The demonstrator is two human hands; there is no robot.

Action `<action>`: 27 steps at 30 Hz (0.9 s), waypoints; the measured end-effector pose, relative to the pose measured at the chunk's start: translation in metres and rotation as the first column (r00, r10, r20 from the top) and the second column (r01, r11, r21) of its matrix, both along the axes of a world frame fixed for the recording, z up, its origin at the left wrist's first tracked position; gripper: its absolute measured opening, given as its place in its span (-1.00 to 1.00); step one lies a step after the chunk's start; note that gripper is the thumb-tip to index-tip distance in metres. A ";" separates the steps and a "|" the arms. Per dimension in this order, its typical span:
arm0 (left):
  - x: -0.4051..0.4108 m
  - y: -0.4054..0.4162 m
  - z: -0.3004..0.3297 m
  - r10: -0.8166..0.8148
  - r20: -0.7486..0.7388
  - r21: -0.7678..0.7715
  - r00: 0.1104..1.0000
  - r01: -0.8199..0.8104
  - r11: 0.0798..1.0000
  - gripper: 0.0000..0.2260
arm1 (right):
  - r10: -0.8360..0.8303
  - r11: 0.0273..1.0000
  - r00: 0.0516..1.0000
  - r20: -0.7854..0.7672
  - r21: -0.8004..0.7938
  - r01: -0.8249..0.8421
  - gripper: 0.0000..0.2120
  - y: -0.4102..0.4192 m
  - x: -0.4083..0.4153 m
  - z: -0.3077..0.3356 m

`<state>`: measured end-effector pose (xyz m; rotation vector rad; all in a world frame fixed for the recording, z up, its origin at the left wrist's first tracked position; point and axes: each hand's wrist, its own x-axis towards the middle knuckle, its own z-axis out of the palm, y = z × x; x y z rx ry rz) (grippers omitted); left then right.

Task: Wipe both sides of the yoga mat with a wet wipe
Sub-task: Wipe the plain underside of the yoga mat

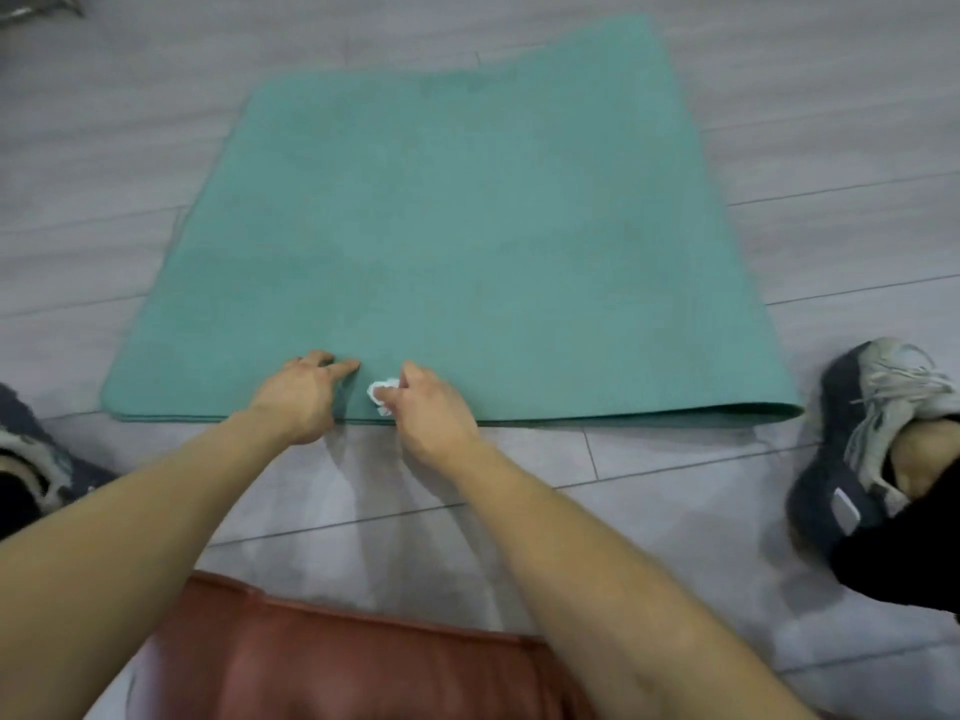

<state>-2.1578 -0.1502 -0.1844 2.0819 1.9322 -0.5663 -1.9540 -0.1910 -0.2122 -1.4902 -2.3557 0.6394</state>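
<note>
Your right hand point(431, 407) pinches a balled wet wipe point(381, 396) at the near edge of the folded yoga mat point(441, 241) on the floor point(831, 148); your left hand point(306, 392) presses flat beside it. Hard strokes could bunch the folded layers.

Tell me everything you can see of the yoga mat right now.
The yoga mat is teal with a matte, slightly textured surface and rounded far corners. It lies flat on the grey floor, apparently folded over: its near edge shows stacked layers with a rounded fold toward the right. The left hand presses on it near that edge, fingers extended. The right hand holds a crumpled white wet wipe against the mat beside it. A shoe sits near its near right corner.
</note>
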 end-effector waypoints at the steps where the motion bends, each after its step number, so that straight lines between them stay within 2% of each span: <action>1: 0.004 0.002 0.006 -0.003 -0.003 -0.035 1.000 0.003 0.999 -0.36 | -0.018 0.999 1.000 0.014 0.045 0.018 -0.78 0.004 0.016 -0.004; 4: 0.022 0.017 0.026 0.014 -0.013 -0.070 1.000 -0.015 0.997 -0.47 | -0.339 0.940 0.941 0.023 0.058 0.337 -0.77 0.023 0.107 -0.007; 6: 0.041 0.027 0.033 0.015 0.043 -0.052 0.999 -0.013 0.999 -0.29 | -0.520 0.848 0.850 0.078 0.161 0.504 -0.79 0.031 0.186 -0.003; 8: 0.066 0.029 0.033 -0.006 0.138 -0.046 0.990 0.012 0.999 -0.06 | -0.639 0.765 0.760 0.121 0.198 0.612 -0.78 0.030 0.243 0.008; 10: 0.087 0.028 0.028 -0.057 0.168 -0.091 0.984 0.073 0.993 0.11 | -0.758 0.651 0.639 0.129 0.204 0.731 -0.77 0.021 0.241 0.011; 11: 0.094 0.025 0.026 -0.068 0.152 -0.110 0.986 0.085 0.990 0.16 | -0.779 0.626 0.620 0.094 0.181 0.759 -0.77 0.014 0.217 0.011; 12: 0.097 0.025 0.023 -0.063 0.135 -0.119 0.989 0.080 0.990 0.19 | -0.760 0.647 0.648 0.045 0.143 0.749 -0.77 0.008 0.184 0.007; 14: 0.098 0.028 0.020 -0.058 0.133 -0.105 0.989 0.073 0.992 0.21 | -0.607 0.791 0.794 -0.033 0.077 0.607 -0.75 0.000 0.108 0.005; 16: 0.093 0.028 0.015 -0.066 0.136 -0.065 0.989 0.076 0.995 0.19 | -0.291 0.957 0.957 0.011 -0.007 0.291 -0.75 -0.008 0.049 0.009; 17: 0.090 0.026 0.014 -0.079 0.133 -0.049 0.988 0.086 0.995 0.18 | -0.154 0.988 0.987 0.041 -0.015 0.155 -0.75 -0.010 0.039 0.010; 18: 0.087 0.024 0.013 -0.088 0.131 -0.041 0.987 0.094 0.995 0.18 | -0.086 0.996 0.995 0.052 0.010 0.086 -0.75 -0.008 0.043 0.009; 20: 0.084 0.020 0.013 -0.089 0.129 -0.036 0.988 0.095 0.995 0.20 | -0.133 0.987 0.990 0.053 0.101 0.127 -0.75 -0.004 0.083 0.008; 21: 0.084 0.019 0.015 -0.086 0.131 -0.030 0.988 0.091 0.995 0.20 | -0.222 0.967 0.974 0.047 0.137 0.213 -0.73 -0.001 0.114 0.010; 23: 0.087 0.019 0.018 -0.082 0.129 -0.012 0.988 0.085 0.996 0.19 | -0.462 0.880 0.885 0.059 0.154 0.450 -0.69 0.008 0.189 0.012; 25: 0.090 0.019 0.021 -0.086 0.123 -0.013 0.989 0.089 0.996 0.20 | -0.703 0.710 0.707 0.082 0.155 0.687 -0.63 0.009 0.244 0.011; 27: 0.089 0.018 0.022 -0.093 0.121 -0.022 0.988 0.097 0.995 0.19 | -0.815 0.577 0.579 0.004 0.094 0.812 -0.70 0.001 0.229 0.003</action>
